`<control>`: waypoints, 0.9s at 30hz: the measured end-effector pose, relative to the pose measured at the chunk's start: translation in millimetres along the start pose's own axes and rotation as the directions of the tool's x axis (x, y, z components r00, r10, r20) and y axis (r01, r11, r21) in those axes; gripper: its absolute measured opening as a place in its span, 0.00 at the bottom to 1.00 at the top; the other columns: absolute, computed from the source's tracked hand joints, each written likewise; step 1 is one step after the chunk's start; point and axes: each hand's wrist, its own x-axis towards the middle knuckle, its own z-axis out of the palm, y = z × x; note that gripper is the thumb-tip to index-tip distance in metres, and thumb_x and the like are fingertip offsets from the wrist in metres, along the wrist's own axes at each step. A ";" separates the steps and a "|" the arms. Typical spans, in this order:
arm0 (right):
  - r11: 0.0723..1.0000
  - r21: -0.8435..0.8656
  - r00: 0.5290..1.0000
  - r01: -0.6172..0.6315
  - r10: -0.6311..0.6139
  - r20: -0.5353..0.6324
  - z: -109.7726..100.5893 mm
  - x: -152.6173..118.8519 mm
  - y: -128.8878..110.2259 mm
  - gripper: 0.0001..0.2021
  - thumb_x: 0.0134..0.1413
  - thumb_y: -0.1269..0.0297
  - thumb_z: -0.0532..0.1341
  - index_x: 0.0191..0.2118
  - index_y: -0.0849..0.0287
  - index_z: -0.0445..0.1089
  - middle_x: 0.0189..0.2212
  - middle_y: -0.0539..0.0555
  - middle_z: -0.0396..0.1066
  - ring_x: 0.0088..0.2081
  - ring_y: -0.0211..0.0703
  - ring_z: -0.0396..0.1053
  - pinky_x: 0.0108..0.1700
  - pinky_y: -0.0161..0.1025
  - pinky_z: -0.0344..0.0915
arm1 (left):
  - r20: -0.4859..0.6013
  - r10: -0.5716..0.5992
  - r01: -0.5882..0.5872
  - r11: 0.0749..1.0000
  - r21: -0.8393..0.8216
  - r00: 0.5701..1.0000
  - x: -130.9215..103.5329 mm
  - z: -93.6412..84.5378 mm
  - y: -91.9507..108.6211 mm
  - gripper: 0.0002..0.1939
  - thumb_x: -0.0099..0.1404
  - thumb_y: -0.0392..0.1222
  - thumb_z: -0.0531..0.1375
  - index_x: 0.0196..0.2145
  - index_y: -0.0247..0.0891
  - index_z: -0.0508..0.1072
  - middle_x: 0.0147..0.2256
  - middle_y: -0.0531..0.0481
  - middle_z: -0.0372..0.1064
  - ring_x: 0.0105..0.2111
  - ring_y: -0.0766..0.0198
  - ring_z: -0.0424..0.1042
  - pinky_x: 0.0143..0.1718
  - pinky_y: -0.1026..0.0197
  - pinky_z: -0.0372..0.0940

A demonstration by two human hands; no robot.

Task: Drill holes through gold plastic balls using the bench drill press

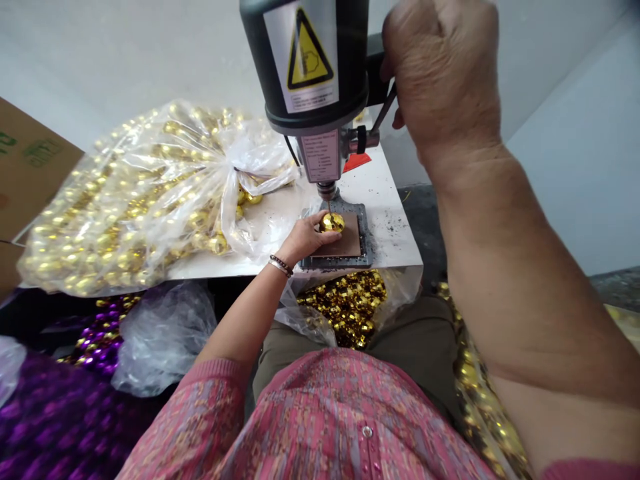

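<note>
A person's bare left hand (300,240) reaches forward from the lap, pinching a shiny gold ball (335,225) between thumb and fingers. The ball sits at the fingertips, on the hand's right side, over a flat brown board (351,245). It looks round, with no clear long axis to line up. Just above the ball, and so above and right of the left palm, the thin bit (329,205) of an upright drill (350,80) points straight down at it (whether the tip touches the gold surface is too small to tell). The left hand is the one at the ball; the right hand (445,73) is raised well apart from it, up and to the right, its fingers curled closed around the end of the drill's lever (386,110), partly hidden by the fist. Left of the left hand, a clear plastic bag (125,200) full of gold balls slumps across the white table (240,268); below its wrist, more gold pieces (355,307) lie in clear plastic
</note>
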 end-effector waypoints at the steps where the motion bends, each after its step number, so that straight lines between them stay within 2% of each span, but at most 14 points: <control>1: 0.999 -0.004 0.999 -0.047 0.047 -0.004 -0.7 -3.0 -3.2 0.15 0.70 0.56 0.51 0.34 0.61 0.57 0.28 0.43 0.59 0.29 0.19 0.51 0.33 0.22 0.46 | -0.006 -0.011 0.011 1.000 -0.012 1.000 0.4 0.7 -1.7 0.28 0.60 0.43 0.75 0.57 0.33 0.83 0.38 0.51 0.81 0.37 0.62 0.75 0.45 0.62 0.71; 4: 0.992 -0.014 0.992 -0.123 0.123 -0.031 -2.8 -14.3 -11.6 0.13 0.69 0.60 0.55 0.32 0.60 0.57 0.27 0.42 0.57 0.28 0.21 0.50 0.30 0.25 0.45 | -0.004 -0.025 0.025 0.999 -0.044 1.000 1.0 1.5 -4.9 0.31 0.59 0.43 0.76 0.59 0.32 0.82 0.38 0.50 0.82 0.37 0.62 0.76 0.46 0.61 0.72; 8: 0.988 -0.095 0.991 -0.122 0.117 -0.061 -4.8 -32.3 -15.7 0.17 0.66 0.67 0.60 0.27 0.57 0.53 0.21 0.42 0.51 0.26 0.25 0.48 0.33 0.32 0.49 | 0.000 -0.041 0.041 0.997 -0.067 0.999 -0.4 1.3 -3.6 0.33 0.59 0.41 0.77 0.61 0.33 0.82 0.39 0.49 0.83 0.38 0.61 0.77 0.47 0.61 0.73; 12: 0.991 -0.094 0.994 -0.091 0.085 -0.069 -5.1 -47.3 -9.7 0.16 0.61 0.71 0.62 0.27 0.57 0.53 0.19 0.40 0.50 0.24 0.26 0.46 0.36 0.33 0.53 | -0.007 -0.057 0.057 0.997 -0.055 0.998 -2.3 1.4 -0.1 0.33 0.59 0.40 0.77 0.62 0.33 0.82 0.41 0.48 0.83 0.39 0.60 0.78 0.48 0.61 0.74; 19: 0.991 -0.078 0.991 0.104 -0.110 -0.074 -6.2 -68.0 16.9 0.12 0.59 0.62 0.62 0.31 0.57 0.57 0.23 0.41 0.58 0.26 0.25 0.51 0.35 0.30 0.55 | -0.009 -0.010 0.009 0.996 -0.093 1.000 -1.5 3.6 -5.2 0.29 0.59 0.41 0.77 0.57 0.36 0.84 0.43 0.49 0.84 0.40 0.60 0.79 0.45 0.62 0.74; 23: 0.983 -0.066 0.983 0.173 -0.176 -0.045 -8.4 -78.3 27.7 0.11 0.58 0.59 0.62 0.30 0.57 0.60 0.23 0.43 0.59 0.25 0.26 0.51 0.34 0.31 0.58 | 0.002 0.019 -0.019 0.994 -0.106 1.000 -0.3 5.1 -9.6 0.28 0.59 0.43 0.76 0.56 0.35 0.84 0.40 0.50 0.83 0.36 0.62 0.77 0.42 0.63 0.74; 27: 0.971 -0.106 0.975 0.213 -0.218 -0.035 -9.6 -84.6 37.6 0.11 0.61 0.57 0.61 0.31 0.56 0.62 0.24 0.44 0.60 0.26 0.28 0.53 0.34 0.32 0.61 | -0.013 0.039 -0.040 0.994 -0.099 0.999 -0.7 5.7 -10.3 0.27 0.59 0.43 0.76 0.56 0.34 0.84 0.40 0.49 0.83 0.37 0.62 0.77 0.45 0.63 0.74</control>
